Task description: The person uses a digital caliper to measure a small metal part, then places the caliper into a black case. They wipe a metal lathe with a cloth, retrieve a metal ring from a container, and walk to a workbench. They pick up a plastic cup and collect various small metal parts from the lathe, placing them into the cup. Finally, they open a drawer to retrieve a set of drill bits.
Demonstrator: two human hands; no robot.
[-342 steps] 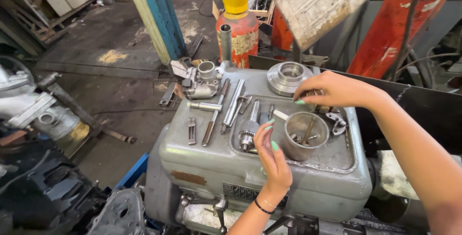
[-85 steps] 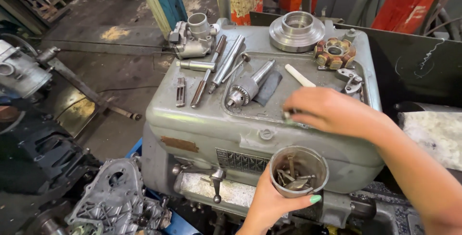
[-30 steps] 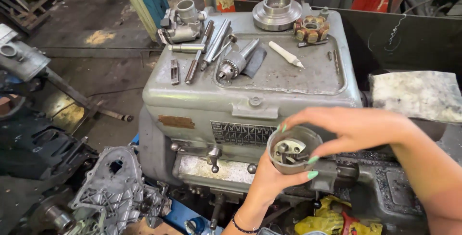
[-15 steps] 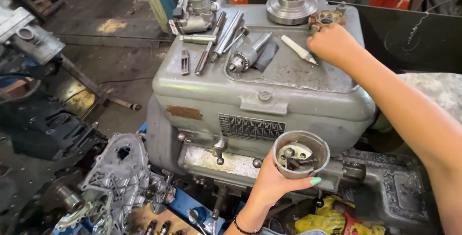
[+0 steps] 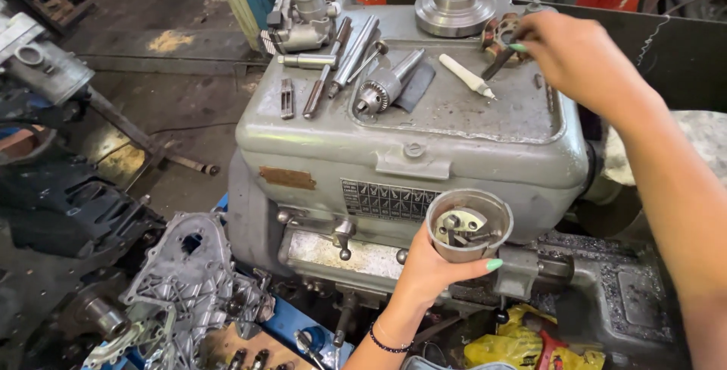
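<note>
One metal cup (image 5: 469, 224), one drill chuck (image 5: 382, 87), one white marker (image 5: 467, 76), one round flange (image 5: 455, 6), two hands.

Bright even daylight, sharp – soft shadows

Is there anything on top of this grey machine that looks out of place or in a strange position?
Nothing is spilled or broken. Loose tools lie scattered on the machine housing: a drill chuck, rods, a white marker. The left hand holds a metal cup of small parts; the right hand picks a dark piece.
</note>
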